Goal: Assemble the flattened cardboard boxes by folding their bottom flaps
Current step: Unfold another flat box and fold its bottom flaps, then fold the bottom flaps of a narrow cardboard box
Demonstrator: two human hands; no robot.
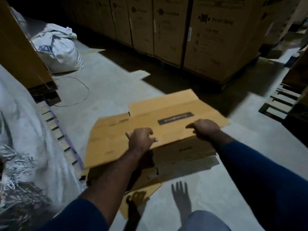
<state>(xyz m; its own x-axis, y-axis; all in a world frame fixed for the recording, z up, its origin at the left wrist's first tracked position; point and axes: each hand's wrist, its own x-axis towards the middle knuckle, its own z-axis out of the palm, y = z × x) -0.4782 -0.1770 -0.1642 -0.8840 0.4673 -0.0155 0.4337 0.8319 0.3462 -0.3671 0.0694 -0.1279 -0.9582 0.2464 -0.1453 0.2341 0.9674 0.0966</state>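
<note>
A flattened tan cardboard box (166, 114) with a dark printed label is lifted at its near edge above the floor. My right hand (205, 128) grips that near edge at the right, fingers curled round it. My left hand (141, 139) holds the same edge further left, fingers curled over the cardboard. Under it lies a pile of more flattened boxes (183, 154) on the concrete floor, the top one in shadow with printed letters.
A row of tall printed cartons (208, 34) stands on pallets at the back. White sacks (58, 47) lie at the far left. A plastic-wrapped load (25, 139) on a pallet is close on my left. Wooden pallets (280, 100) sit at the right. A wire (83, 95) loops on the floor.
</note>
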